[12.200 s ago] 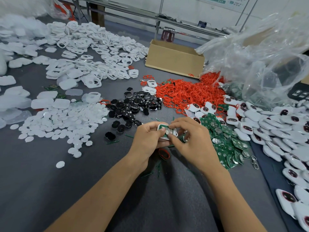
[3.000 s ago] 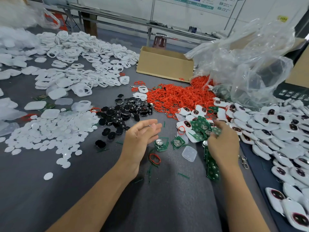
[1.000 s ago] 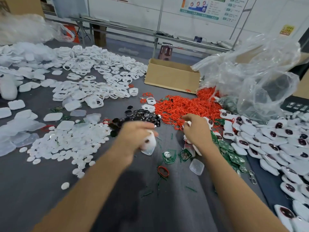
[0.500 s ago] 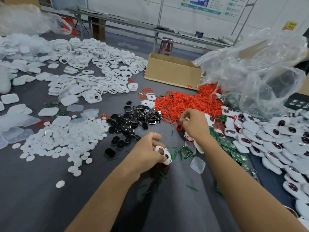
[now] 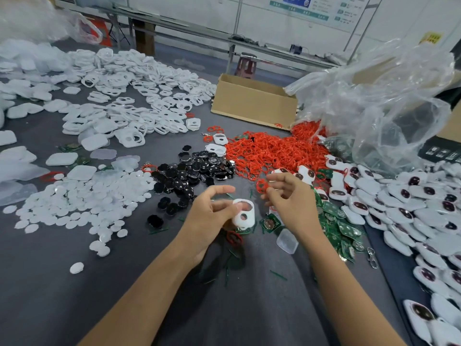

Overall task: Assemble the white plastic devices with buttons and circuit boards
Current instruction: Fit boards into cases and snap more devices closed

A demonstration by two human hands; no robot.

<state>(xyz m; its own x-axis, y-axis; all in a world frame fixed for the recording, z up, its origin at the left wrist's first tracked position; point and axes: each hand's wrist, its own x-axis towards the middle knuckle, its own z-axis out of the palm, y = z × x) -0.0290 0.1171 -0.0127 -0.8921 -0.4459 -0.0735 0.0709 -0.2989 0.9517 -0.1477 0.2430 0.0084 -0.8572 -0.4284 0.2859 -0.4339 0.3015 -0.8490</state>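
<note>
Grey worktop point(image 5: 74, 295). Far left: heap of white frames point(image 5: 129, 96). Near left: white discs point(image 5: 82, 203). Centre: black buttons point(image 5: 194, 171), red rings point(image 5: 272, 151) just beside. Right: green circuit boards point(image 5: 344, 226), assembled white devices point(image 5: 411, 208). Far edge: cardboard box point(image 5: 252, 106), clear plastic bag point(image 5: 374, 108).

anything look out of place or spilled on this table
Mostly sorted piles, with a few strays. Thin green slivers litter the grey mat. One white disc lies apart from its pile. A loose red ring lies on the mat just below the left hand, which holds a white shell.
</note>
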